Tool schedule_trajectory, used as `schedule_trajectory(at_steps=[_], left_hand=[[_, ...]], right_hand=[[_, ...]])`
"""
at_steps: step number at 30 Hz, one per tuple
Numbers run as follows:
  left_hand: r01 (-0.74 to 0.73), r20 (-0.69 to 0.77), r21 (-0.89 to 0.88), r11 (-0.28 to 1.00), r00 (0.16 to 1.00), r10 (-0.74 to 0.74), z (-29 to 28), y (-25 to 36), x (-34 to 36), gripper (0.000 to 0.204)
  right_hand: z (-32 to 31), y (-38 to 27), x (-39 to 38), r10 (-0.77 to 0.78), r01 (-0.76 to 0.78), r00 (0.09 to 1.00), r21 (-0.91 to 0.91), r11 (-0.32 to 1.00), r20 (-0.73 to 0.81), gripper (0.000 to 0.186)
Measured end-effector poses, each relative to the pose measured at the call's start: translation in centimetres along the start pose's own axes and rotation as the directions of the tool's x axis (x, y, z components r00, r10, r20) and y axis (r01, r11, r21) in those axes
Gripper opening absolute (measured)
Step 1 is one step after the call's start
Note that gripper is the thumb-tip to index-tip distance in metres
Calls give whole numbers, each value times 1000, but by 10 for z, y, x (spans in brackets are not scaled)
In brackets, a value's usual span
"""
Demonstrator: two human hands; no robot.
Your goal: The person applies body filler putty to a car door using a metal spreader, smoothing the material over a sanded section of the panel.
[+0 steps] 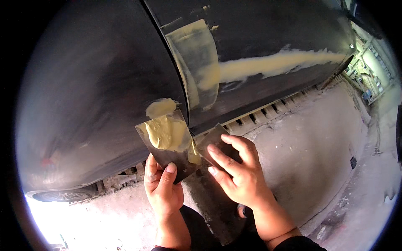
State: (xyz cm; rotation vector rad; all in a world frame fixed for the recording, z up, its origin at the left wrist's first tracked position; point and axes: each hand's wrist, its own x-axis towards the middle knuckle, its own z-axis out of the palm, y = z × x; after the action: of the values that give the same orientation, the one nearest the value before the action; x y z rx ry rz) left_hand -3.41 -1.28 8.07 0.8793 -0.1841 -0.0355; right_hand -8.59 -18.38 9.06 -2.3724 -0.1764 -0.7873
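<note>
My left hand (164, 186) grips a flat rectangular plate (166, 160) carrying a thick dollop of pale yellow paste (161, 134). In my right hand (236, 175) is a second flat spreader (212, 134), its edge at the plate's right side, where paste hangs; whether they touch is unclear. Behind them is a dark grey car body (92, 75) with a vertical panel seam. Thin yellow smears (192, 58) lie right of the seam, a long pale yellow streak (276, 63) runs rightward, and a small patch (160, 106) sits just above the plate, left of the seam.
The car's lower edge runs above a pale concrete floor (301, 150). A wheel (63, 195) shows at lower left beside bright glare. At far right is a lit workshop area (370, 62) with assorted objects too small to make out.
</note>
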Motion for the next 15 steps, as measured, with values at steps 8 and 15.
schedule_trajectory(at_steps=[8,15], left_hand=[[-127,71,-6,992,989,127,-13,5,-4,45],[-154,-9,-23,988,988,154,-18,11,-3,48]], right_hand=[[-13,14,-2,37,-28,997,-127,991,69,40],[-45,24,75,-41,-35,984,-415,909,-172,49]])
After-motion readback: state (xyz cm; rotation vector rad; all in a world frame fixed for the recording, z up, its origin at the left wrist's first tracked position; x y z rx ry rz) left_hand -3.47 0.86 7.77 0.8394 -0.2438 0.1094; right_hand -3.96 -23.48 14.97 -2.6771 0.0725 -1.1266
